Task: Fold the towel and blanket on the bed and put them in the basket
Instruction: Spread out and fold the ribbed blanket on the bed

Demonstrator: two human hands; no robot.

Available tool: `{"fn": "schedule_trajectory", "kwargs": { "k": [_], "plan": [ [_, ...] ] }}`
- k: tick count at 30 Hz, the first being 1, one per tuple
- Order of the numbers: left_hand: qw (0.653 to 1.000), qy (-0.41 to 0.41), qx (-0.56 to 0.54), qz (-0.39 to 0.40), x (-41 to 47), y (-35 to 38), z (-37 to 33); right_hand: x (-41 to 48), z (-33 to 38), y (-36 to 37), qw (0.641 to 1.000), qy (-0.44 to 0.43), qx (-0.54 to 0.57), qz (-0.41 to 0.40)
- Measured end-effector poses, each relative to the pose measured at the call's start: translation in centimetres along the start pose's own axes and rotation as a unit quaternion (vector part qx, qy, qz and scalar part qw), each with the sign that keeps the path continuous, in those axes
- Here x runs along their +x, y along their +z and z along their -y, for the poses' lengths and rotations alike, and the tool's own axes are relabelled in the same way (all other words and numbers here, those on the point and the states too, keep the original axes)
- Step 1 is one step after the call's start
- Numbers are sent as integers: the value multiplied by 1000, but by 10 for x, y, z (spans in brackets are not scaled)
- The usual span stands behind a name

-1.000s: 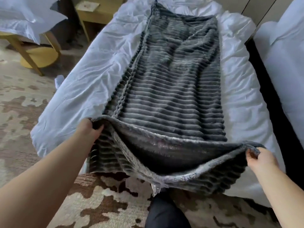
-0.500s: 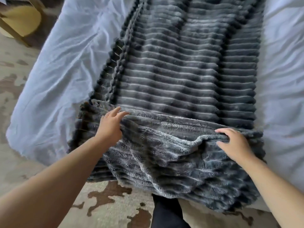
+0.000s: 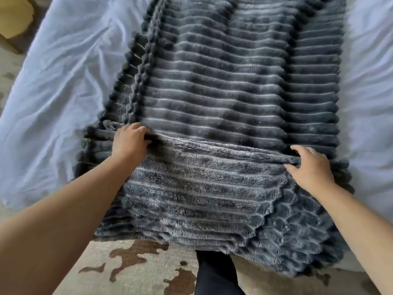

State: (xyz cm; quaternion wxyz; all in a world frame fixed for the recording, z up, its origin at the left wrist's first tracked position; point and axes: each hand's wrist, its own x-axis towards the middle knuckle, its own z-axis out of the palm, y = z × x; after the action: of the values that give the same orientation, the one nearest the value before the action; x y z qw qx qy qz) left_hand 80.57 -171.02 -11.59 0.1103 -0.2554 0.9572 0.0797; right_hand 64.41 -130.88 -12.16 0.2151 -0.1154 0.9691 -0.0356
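Head view — left hand (image 3: pixel 129 143) and right hand (image 3: pixel 310 167) pinch the blanket (image 3: pixel 234 92) at its folded-over edge, fingers (image 3: pixel 139 129) curled

Plush, ribbed grey fleece blanket (image 3: pixel 234 92) lies on matt, creased white cotton sheet (image 3: pixel 59 86).

There is one blanket (image 3: pixel 234 92). There is one bed (image 3: pixel 53 92). There are two hands, one left hand (image 3: pixel 129 142) and one right hand (image 3: pixel 311 168). There are two arms, one left arm (image 3: pixel 63 220) and one right arm (image 3: pixel 361 231). There is one rug (image 3: pixel 127 265). There is one dark leg (image 3: pixel 214 273). There is one yellow thing (image 3: pixel 14 15) in the corner.
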Motion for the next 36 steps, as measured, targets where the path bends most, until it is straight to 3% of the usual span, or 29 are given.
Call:
{"fn": "schedule_trajectory", "kwargs": {
  "k": [3,6,10,14,17,20,22,24,26,28,29,30,32,36],
  "plan": [
    [1000,24,5,16,8,5,2,11,-8,-5,997,7,41,60],
    [999,-27,11,-18,11,6,0,16,-15,-9,999,26,29,-30],
    [997,-79,19,-8,8,15,-22,16,-6,5,997,-1,-63,-41],
    [991,-90,-70,-75,-28,7,-39,-21,11,9,988,-45,-1,-150],
    [987,-83,-103,-89,-78,0,-45,-74,18,16,979,-27,66,-190],
    [979,-91,-154,-101,-136,7,-40,-136,18,38,981,27,109,-157],
    [955,-136,-245,-94,-178,25,-39,-176,16,63,980,63,170,-81],
    [903,-232,-355,-62,-219,51,-36,-215,14,92,967,103,233,23],
    [807,-361,-468,-1,-249,79,-30,-246,13,119,938,155,292,104],
    [641,-481,-596,52,-267,102,-21,-267,9,142,871,230,406,154],
    [556,-513,-651,64,-272,111,-16,-271,6,152,823,276,468,168],
    [494,-525,-689,67,-275,119,-11,-270,3,159,770,320,523,176],
    [432,-523,-731,67,-271,136,-1,-259,-5,175,671,377,616,167],
    [351,-511,-784,22,-247,165,8,-223,-18,206,502,422,749,97]
  ]
}}
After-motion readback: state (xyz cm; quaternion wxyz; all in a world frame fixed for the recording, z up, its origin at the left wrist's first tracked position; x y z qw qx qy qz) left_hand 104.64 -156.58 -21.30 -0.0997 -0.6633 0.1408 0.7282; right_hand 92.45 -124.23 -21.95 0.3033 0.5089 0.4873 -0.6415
